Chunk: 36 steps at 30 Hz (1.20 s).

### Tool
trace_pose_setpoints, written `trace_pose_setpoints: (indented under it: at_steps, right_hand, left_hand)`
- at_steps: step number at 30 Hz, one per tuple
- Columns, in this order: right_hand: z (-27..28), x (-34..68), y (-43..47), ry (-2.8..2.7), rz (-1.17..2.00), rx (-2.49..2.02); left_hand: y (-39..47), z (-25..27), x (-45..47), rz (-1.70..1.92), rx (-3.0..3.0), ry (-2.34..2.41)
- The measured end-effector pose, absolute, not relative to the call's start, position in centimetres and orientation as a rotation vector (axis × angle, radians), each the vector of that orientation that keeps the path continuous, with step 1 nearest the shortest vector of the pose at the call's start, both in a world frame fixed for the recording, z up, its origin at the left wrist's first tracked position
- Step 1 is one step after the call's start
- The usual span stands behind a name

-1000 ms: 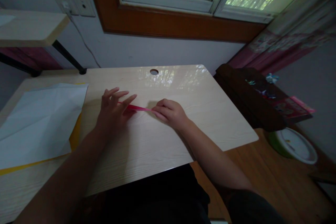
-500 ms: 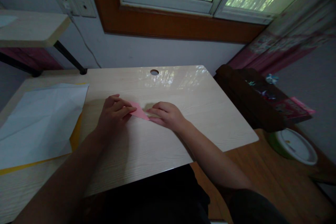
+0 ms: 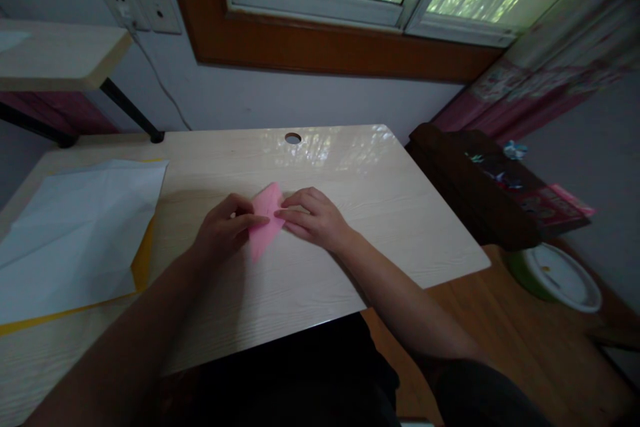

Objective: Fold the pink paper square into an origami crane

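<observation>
Folded pink paper (image 3: pixel 269 202) is held between both hands, over the middle of the surface (image 3: pixel 310 280), one pointed corner aimed toward the wearer. Its left part is pinched by the left grip (image 3: pixel 225 223), thumb laid on top; its right edge is pinched by the fingertips of the right grip (image 3: pixel 317 217).

Step in hand is judged to be fold shaping. Edges should be matched before any crease is pressed, and the tips checked, as skew would likely be locked in. One side should be pinned by the left thumb while the crease is run outward by the right fingers, lightly first, firmly once lined up. Paper is best kept flat against the surface for this.

To the left, a creased white sheet (image 3: pixel 80 233) is laid over a yellow sheet (image 3: pixel 144 257). On the floor (image 3: pixel 460 320), a round green tub (image 3: pixel 565 280) is topped with white; whether lid or liner cannot be made out, so no contents are listed. Farther back, small items (image 3: pixel 506 180) are rested on dark furniture (image 3: pixel 505 217).
</observation>
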State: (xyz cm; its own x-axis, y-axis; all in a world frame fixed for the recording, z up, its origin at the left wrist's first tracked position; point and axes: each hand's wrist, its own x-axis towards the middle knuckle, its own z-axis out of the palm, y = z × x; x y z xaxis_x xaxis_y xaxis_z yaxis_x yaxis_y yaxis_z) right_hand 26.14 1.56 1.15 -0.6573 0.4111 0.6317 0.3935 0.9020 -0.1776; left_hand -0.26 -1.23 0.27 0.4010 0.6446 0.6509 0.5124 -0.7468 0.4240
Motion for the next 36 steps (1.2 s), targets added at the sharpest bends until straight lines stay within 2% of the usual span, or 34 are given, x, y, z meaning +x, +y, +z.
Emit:
trace_pose_setpoints:
  at_steps: [7, 13, 18, 22, 29, 36]
  right_hand:
    - [1.2, 26.2, 1.5, -2.342, 0.049, -0.508]
    - [1.1, 26.7, 1.7, -2.358, -0.082, -0.540]
    - [0.5, 27.3, 2.6, -2.533, -0.155, -0.697]
    - [0.1, 27.4, 2.9, -2.623, -0.092, -0.720]
    - [0.7, 27.5, 2.7, -2.607, 0.166, -0.678]
    - [-0.2, 27.5, 3.3, -2.514, 0.321, -0.595]
  left_hand:
    - [-1.5, 1.1, -0.5, 1.190, 2.397, 1.015]
    - [-0.8, 0.7, 0.0, 1.167, 2.393, 0.959]
    - [0.3, 0.1, -0.6, 1.174, 2.435, 1.257]
    - [0.3, 0.5, -0.9, 1.165, 2.426, 1.240]
    - [-0.2, -0.3, 0.3, 0.808, 2.587, 0.986]
    - [-0.1, -0.5, 0.4, 0.748, 2.601, 1.018]
